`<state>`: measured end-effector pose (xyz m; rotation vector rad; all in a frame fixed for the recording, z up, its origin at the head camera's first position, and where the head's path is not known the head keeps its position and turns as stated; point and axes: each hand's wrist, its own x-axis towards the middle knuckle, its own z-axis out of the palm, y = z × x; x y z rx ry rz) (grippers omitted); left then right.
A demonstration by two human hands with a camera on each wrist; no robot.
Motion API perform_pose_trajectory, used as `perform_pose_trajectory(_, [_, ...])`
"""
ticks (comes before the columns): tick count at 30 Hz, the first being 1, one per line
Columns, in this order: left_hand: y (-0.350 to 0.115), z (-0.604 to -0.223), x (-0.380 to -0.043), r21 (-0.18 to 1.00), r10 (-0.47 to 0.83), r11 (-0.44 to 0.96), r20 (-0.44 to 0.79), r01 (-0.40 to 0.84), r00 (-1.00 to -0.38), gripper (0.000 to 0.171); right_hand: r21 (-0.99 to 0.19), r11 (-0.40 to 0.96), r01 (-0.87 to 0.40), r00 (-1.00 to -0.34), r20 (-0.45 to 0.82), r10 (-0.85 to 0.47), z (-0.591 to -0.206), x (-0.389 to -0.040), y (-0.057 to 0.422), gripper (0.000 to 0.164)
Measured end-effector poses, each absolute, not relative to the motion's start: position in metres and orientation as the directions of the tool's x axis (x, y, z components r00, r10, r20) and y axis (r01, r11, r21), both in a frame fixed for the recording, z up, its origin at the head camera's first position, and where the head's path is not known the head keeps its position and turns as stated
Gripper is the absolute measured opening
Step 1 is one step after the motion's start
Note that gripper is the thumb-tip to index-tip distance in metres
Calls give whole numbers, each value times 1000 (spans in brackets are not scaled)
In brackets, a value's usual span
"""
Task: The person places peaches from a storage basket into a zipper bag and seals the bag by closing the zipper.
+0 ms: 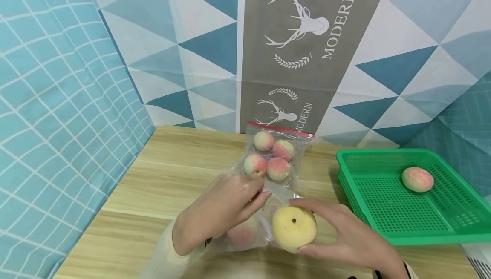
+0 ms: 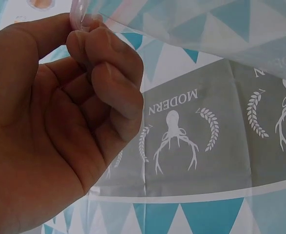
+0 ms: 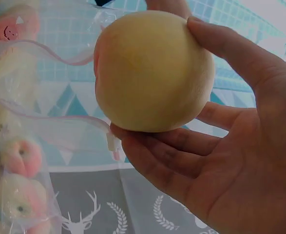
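My right hand (image 1: 347,234) grips a yellow peach (image 1: 293,230) between thumb and fingers, its small dark stem spot facing up. In the right wrist view the peach (image 3: 152,73) is beside the gaping mouth of a clear zip bag (image 3: 50,114). My left hand (image 1: 224,204) pinches the edge of this bag; the left wrist view shows the thin plastic (image 2: 191,29) at its curled fingers. Inside the bag, partly hidden under the left hand, lies a pinkish peach (image 1: 243,232).
Behind the hands, a second clear bag (image 1: 297,142) with a red zip strip holds several peaches (image 1: 278,168). At right stands a green basket (image 1: 356,202) with one pink peach (image 1: 418,179) in it. Patterned cloth (image 1: 207,57) hangs behind the wooden table (image 1: 153,185).
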<state>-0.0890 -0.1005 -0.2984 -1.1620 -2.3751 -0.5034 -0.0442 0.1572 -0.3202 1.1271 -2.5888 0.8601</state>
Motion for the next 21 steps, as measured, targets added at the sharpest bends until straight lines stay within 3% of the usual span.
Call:
perform_pose_trajectory(14, [-99, -299, -89, 96, 671, 612, 462, 785, -580, 34, -468, 579, -667, -745, 436, -505, -318, -48, 141, 70])
perform_pose_trajectory(21, [-98, -299, -88, 107, 678, 604, 452, 790, -580, 32, -478, 509, -716, -697, 533, -479, -334, -56, 142, 76])
